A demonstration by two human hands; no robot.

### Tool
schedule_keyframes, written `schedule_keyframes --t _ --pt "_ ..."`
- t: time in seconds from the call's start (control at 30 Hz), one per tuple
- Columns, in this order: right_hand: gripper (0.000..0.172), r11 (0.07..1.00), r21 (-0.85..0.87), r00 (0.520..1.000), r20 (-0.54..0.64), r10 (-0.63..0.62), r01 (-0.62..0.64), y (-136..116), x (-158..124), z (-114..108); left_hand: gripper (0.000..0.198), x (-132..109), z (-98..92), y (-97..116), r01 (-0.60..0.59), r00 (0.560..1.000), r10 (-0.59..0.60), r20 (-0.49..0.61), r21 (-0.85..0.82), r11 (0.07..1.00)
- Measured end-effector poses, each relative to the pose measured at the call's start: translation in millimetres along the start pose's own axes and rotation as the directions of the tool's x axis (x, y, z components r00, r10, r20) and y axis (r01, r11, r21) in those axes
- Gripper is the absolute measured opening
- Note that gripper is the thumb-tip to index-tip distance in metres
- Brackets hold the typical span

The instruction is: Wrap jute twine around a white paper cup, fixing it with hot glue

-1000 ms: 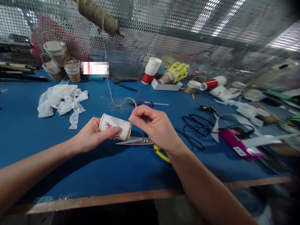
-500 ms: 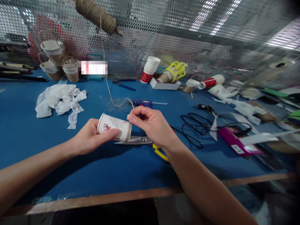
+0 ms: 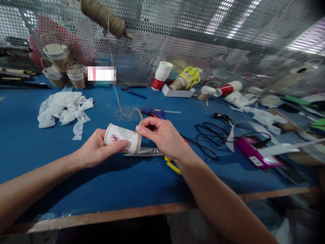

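Note:
My left hand [image 3: 98, 149] grips a white paper cup [image 3: 121, 137] lying on its side, its mouth to the left and its base to the right. Brown twine [image 3: 128, 113] is wound round the cup's base end. My right hand [image 3: 162, 135] pinches that twine right at the cup's base. From there the strand loops up and runs to a twine spool [image 3: 103, 17] hanging at the mesh wall. Yellow-handled scissors [image 3: 152, 153] lie on the blue table [image 3: 114, 183] just under my hands.
White lace scraps [image 3: 62, 108] lie at the left. Twine-wrapped cups [image 3: 59, 66] stand back left, a stack of paper cups [image 3: 161, 74] at the back middle. A blue glue gun [image 3: 154, 112], black scissors [image 3: 223, 117], a black cable [image 3: 208, 140] and a magenta tool [image 3: 256, 156] lie at the right.
Both hands and the cup have shifted slightly left. My right hand has stayed pinched on the twine at the cup's base.

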State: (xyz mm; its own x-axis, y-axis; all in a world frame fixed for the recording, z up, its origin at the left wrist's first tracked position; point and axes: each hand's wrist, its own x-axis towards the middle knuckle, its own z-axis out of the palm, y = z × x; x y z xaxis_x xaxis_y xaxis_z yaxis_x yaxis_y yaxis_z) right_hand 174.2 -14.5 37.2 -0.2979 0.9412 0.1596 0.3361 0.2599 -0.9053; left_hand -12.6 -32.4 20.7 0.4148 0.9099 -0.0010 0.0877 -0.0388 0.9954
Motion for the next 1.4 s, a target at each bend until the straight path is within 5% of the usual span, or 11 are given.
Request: schedule_keyframes --t 0.27,0.37,0.47,0.67,0.93,1.1,1.4 --pt "0.024 0.995 -0.033 0.993 -0.077 0.089 -0.091 3.8 3.6 -2.0 0.016 7.8 0.9 -1.8 0.078 0.991 -0.110 -0.080 -0.332 0.940" --pt "0.022 0.999 0.036 0.999 0.003 0.040 -0.040 -2.9 -0.7 -0.6 0.013 10.6 1.8 1.0 0.101 0.978 -0.162 -0.133 -0.381 0.919" --pt "0.017 0.999 0.033 0.994 0.105 0.031 -0.034 -7.4 -5.8 2.5 0.013 10.7 3.3 6.5 0.129 0.965 -0.199 -0.170 -0.349 0.928" --pt "0.014 0.998 -0.019 0.990 0.124 0.063 -0.061 -6.6 -7.5 6.3 0.017 10.3 3.7 5.9 0.130 0.963 -0.175 -0.206 -0.215 0.968" --pt "0.015 0.930 0.313 0.980 0.111 0.166 -0.193 -2.3 -1.2 3.3 0.016 4.6 -0.2 0.6 -0.099 0.992 0.102 -0.072 0.052 0.994" --pt "0.011 0.868 0.414 0.962 0.130 0.240 -0.273 0.7 2.7 4.1 0.019 6.2 -2.8 5.0 -0.116 0.992 0.121 -0.023 0.142 0.983" --pt "0.016 0.957 0.249 0.983 0.143 0.119 -0.152 -2.4 -3.2 5.8 0.022 13.7 -9.6 3.2 0.153 0.987 -0.164 -0.002 -0.337 0.929"
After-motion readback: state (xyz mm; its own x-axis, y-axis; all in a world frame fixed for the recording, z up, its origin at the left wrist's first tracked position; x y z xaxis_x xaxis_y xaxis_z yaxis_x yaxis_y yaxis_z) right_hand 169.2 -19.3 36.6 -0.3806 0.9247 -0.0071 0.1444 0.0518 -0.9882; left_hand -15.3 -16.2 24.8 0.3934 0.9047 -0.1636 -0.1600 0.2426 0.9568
